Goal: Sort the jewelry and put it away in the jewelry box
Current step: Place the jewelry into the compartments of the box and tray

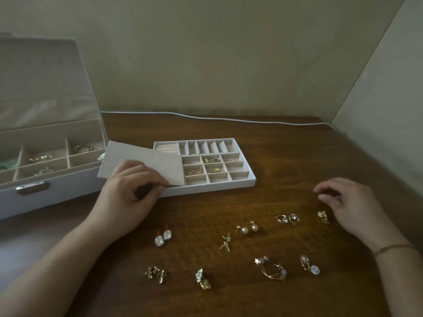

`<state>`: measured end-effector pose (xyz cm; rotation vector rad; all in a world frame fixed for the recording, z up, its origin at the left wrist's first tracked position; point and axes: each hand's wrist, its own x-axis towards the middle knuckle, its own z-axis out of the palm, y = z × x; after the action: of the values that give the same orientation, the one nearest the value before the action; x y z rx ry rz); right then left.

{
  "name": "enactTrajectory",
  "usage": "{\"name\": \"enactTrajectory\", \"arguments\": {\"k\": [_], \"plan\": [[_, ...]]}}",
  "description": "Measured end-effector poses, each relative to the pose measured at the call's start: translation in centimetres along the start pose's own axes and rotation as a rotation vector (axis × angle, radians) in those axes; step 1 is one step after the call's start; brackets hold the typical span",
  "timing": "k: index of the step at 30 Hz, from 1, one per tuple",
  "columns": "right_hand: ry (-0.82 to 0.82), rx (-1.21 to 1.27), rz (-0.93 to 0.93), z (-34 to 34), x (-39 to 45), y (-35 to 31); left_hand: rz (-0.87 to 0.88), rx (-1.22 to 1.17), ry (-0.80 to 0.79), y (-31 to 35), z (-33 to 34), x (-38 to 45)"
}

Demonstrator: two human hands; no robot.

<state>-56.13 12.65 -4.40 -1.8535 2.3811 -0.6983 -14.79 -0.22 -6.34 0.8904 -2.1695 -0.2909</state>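
Head view: left hand (128, 193) pinches flat felt panel (146, 162) over gridded tray (229, 181).

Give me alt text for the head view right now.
The left hand holds a beige flat panel over the left part of a compartment tray beside the open jewelry box; the right hand hovers above earring pairs spread across the wooden table.

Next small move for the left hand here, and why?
Probably lift the flat pad clear of the tray. The left hand pinches its near edge, it covers the tray's left side, and earring pairs such as the pearl studs wait on the table.
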Motion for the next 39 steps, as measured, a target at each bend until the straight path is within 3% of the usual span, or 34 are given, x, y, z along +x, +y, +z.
{"name": "enactTrajectory", "arguments": {"k": [4, 8, 11, 17, 22, 28, 32, 34, 36, 39], "plan": [[0.058, 0.052, -0.181, -1.0, 1.5, -4.9, -0.018, -0.011, -0.011, -0.1, 0.0, 0.0], [-0.099, 0.126, -0.266, 1.0, 5.2, -11.1, -0.01, -0.023, -0.005, -0.2, 0.0, -0.1], [-0.233, 0.198, -0.16, 3.6, 7.8, -13.1, -0.007, -0.023, 0.0, -0.3, 0.0, -0.1], [-0.296, 0.473, 0.092, 5.0, 11.2, -13.1, -0.025, -0.028, 0.003, -0.4, 0.2, -0.1], [-0.122, 0.287, 0.095, 6.2, 14.4, -14.3, -0.013, -0.048, 0.006, -0.4, 0.2, 0.0], [-0.125, 0.114, 0.006, 7.0, 15.3, -14.2, -0.012, -0.061, 0.012, -0.4, 0.2, 0.0], [0.035, 0.33, -0.021, 4.7, 13.3, -13.5, -0.009, -0.055, 0.007, -0.3, 0.2, 0.0], [0.053, 0.446, -0.123, 2.9, 10.8, -13.1, -0.014, -0.045, 0.002, -0.3, 0.2, 0.1], [-0.103, 0.385, -0.278, 1.1, 7.7, -12.2, -0.02, -0.041, 0.003, -0.3, 0.2, 0.0], [-0.576, 0.125, -0.314, -0.7, 3.8, -11.7, -0.023, -0.022, 0.002, -0.2, 0.2, 0.0]]}}
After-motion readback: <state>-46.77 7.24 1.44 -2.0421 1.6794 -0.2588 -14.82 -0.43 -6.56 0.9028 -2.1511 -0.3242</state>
